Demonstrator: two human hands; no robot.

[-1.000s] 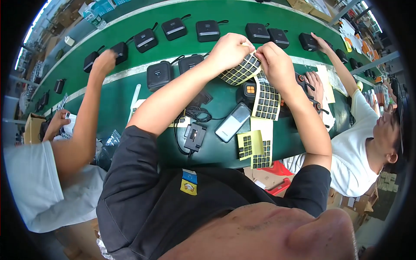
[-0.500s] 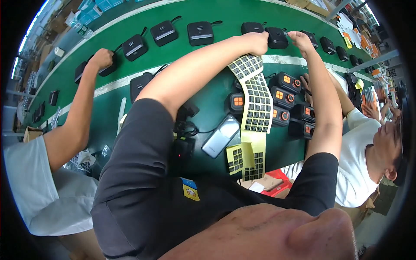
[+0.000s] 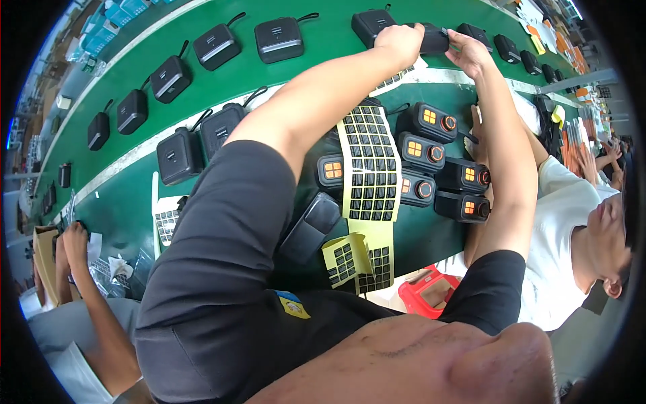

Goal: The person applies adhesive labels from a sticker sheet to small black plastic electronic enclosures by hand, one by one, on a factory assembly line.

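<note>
A black, boxy, round-cornered case [image 3: 434, 42] lies long-axis left-to-right between curled left hand [image 3: 402, 43] and half-bent right hand [image 3: 469, 55]; I can't tell whether either pinches.

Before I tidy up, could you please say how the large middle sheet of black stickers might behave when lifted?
The sticker sheet is probably floppy, since its surface visibly bends, and likely light, as it looks paper-thin.

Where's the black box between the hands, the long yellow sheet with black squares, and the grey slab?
Black box [image 3: 434, 40]: head view, uncovered middle.
Yellow sheet [image 3: 371, 168]: head view, on its rows of squares.
Grey slab [image 3: 311, 229]: head view, upper face.
</note>
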